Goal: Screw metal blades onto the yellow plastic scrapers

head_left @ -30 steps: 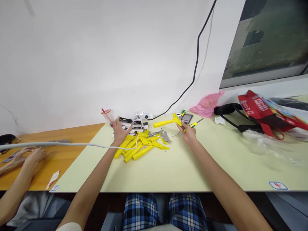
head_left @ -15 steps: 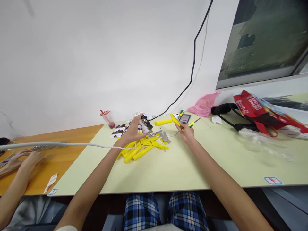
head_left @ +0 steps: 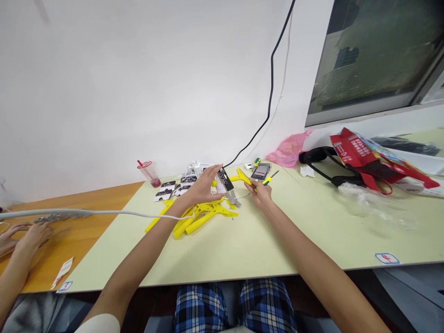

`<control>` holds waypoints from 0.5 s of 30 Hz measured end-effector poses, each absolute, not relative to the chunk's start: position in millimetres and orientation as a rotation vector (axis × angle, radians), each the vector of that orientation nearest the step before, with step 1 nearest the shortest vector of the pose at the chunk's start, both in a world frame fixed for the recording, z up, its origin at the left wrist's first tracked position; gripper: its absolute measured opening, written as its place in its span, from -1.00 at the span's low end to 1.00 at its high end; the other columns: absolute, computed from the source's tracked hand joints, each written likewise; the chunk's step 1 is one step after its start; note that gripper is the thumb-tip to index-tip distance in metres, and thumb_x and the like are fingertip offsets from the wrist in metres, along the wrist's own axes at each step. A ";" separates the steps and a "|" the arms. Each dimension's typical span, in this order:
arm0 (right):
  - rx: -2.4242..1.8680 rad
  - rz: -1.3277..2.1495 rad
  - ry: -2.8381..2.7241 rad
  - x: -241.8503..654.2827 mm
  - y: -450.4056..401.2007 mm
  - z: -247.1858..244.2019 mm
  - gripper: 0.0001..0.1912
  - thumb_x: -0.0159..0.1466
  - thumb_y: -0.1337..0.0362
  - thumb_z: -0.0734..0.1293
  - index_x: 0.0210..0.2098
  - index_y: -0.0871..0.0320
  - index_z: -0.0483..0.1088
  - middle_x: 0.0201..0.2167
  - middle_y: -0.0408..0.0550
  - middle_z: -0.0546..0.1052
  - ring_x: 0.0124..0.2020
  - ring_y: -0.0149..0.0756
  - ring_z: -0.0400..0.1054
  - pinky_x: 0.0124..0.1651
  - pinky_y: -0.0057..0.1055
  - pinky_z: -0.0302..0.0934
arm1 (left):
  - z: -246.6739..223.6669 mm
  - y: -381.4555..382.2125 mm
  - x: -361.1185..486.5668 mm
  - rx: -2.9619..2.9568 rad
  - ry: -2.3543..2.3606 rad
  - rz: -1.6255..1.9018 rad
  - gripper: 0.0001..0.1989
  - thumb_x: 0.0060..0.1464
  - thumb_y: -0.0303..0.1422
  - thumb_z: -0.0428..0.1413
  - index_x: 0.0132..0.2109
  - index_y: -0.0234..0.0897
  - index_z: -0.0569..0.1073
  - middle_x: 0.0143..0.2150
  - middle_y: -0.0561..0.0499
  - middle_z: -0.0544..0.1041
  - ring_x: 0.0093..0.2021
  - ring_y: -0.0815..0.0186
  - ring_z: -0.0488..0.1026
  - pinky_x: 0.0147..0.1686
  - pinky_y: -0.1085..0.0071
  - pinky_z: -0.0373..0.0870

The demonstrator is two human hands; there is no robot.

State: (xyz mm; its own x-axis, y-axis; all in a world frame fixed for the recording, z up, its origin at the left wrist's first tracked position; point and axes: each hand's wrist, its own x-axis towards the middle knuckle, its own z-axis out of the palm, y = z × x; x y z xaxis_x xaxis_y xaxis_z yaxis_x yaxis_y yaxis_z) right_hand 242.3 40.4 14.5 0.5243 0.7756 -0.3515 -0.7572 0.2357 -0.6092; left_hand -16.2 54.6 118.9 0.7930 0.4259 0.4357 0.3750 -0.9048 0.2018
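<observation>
White wall behind, window upper right, black cable running down the wall to the back edge of the pale green counter. Person's left hand is raised over mid-counter, fingers pinching a black printed card, which stands tilted. Right hand sits just to the right of it, fingers closed around a yellow-and-green screwdriver, tip toward the back right. Yellow plastic bar lies between the hands, near the back edge. Pile of yellow plastic parts is at mid-counter, below both hands, with grey metal plates just beside it. Small dark rectangular item is just behind the right hand; detail blurred. Back edge, left: clear cup with red straw beside black-and-white cards. Right end: pink plastic bag, red shopping bag, black strap. Far left: co-worker's hands on a wooden counter, under a white cable.
</observation>
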 end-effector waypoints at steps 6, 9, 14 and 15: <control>-0.802 1.057 -0.032 238.4 38.6 17.8 -0.45 0.04 0.61 0.67 -0.24 0.11 0.33 -0.25 -0.18 0.59 -0.23 -0.26 0.68 -0.08 -0.30 0.73 | 117.6 60.1 -3.5 2.883 0.642 0.668 0.12 0.15 -0.14 0.40 0.67 -0.19 0.03 0.63 -0.35 0.18 0.62 -0.20 0.13 0.60 -0.13 0.10; -0.771 1.098 -0.082 236.3 34.5 22.1 -0.45 0.06 0.63 0.66 -0.27 0.10 0.30 -0.30 -0.20 0.58 -0.24 -0.28 0.67 -0.05 -0.27 0.73 | 113.4 61.6 3.0 2.870 0.653 0.631 0.11 0.11 -0.14 0.43 0.66 -0.18 0.09 0.63 -0.33 0.18 0.62 -0.22 0.12 0.60 -0.14 0.10; -0.708 1.209 -0.224 225.9 24.7 28.8 -0.44 0.10 0.60 0.67 -0.37 0.07 0.24 -0.44 -0.23 0.54 -0.36 -0.39 0.57 -0.13 -0.39 0.71 | 101.8 63.3 15.0 2.792 0.733 0.643 0.10 0.09 -0.11 0.44 0.64 -0.13 0.13 0.62 -0.30 0.21 0.62 -0.23 0.12 0.58 -0.17 0.12; -0.697 1.230 -0.249 223.6 23.0 29.7 -0.43 0.09 0.57 0.69 -0.38 0.06 0.24 -0.46 -0.25 0.52 -0.40 -0.42 0.53 -0.15 -0.41 0.71 | 99.3 63.2 17.3 2.760 0.756 0.663 0.08 0.10 -0.09 0.44 0.63 -0.14 0.15 0.61 -0.31 0.22 0.62 -0.23 0.12 0.58 -0.17 0.13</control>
State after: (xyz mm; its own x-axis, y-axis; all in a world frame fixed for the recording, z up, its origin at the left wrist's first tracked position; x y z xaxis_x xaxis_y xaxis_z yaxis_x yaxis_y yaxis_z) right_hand 223.6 23.0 29.7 0.3391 0.9218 -0.1879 -0.7758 0.1610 -0.6101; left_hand 17.3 63.2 99.3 0.7679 0.5244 0.3677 0.4332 -0.8482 0.3049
